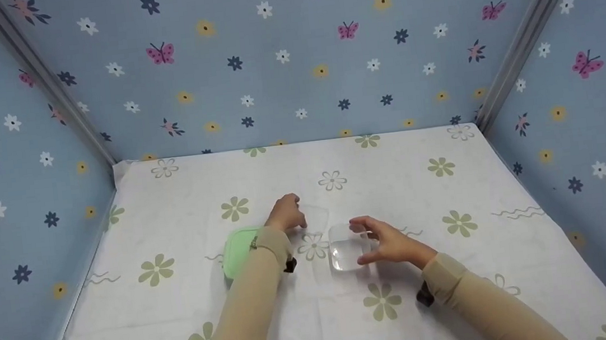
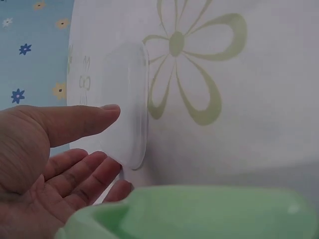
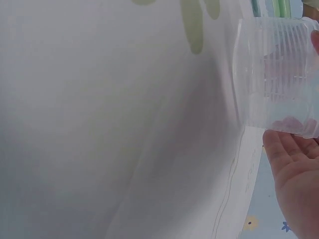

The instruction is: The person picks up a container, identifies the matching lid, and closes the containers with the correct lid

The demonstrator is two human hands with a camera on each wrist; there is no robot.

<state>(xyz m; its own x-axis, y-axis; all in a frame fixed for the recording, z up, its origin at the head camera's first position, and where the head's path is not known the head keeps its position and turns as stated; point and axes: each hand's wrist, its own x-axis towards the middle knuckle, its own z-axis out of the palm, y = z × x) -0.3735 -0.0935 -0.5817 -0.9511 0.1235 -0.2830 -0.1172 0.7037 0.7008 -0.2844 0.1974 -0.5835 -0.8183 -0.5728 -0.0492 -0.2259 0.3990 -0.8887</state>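
Observation:
Just left of centre in the head view, my left hand (image 1: pixel 286 214) is over the cloth beside a clear plastic lid (image 1: pixel 317 217). The left wrist view shows its thumb (image 2: pixel 84 122) extended over the clear lid (image 2: pixel 127 104), with the other fingers loosely bent below and nothing gripped. To the right stands a clear, ribbed plastic container (image 1: pixel 345 253) on the cloth. My right hand (image 1: pixel 392 242) is spread around its right side, thumb toward the front and fingers toward the back. In the right wrist view, the fingers (image 3: pixel 289 144) lie nearly straight along the container (image 3: pixel 271 74).
A light green rounded box (image 1: pixel 237 253) sits left of the left forearm, partly covered by the sleeve. White cloth with green flowers (image 1: pixel 153 298) covers the table. Blue patterned walls (image 1: pixel 293 81) enclose its back and sides.

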